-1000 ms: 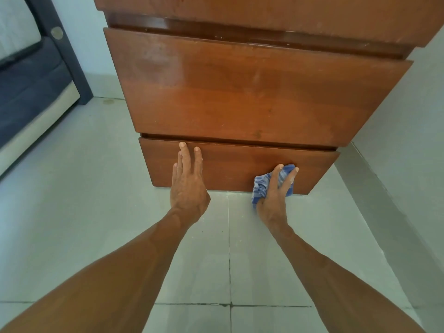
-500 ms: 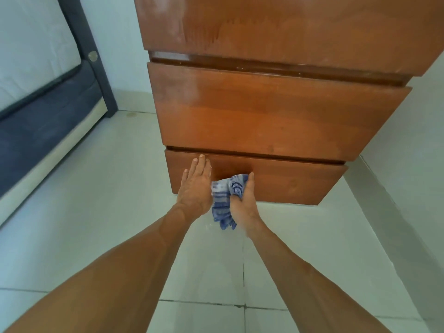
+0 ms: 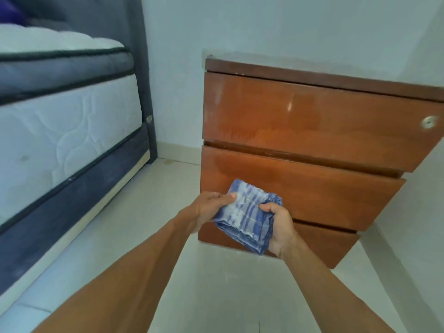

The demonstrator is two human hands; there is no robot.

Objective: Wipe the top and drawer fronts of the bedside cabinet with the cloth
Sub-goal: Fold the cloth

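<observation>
cloth is blue with white stripes, folded into a thick pad. it's held up off the floor in front of the bedside cabinet, roughly level with the middle drawer front and the bottom drawer front.

head view is all we get: left hand grips the cloth's left edge, thumb lying on top, fingers tucked under. right hand is curled round the right side, thumb pinching down on the fold. can't tell if the cloth touches the wood.

cabinet is reddish-brown, three drawer fronts stacked, all closed, with a small round metal lock on the top one near its right end. it stands against a pale wall. mattress on a dark bed base sits off to the left, well apart from the cabinet.
</observation>
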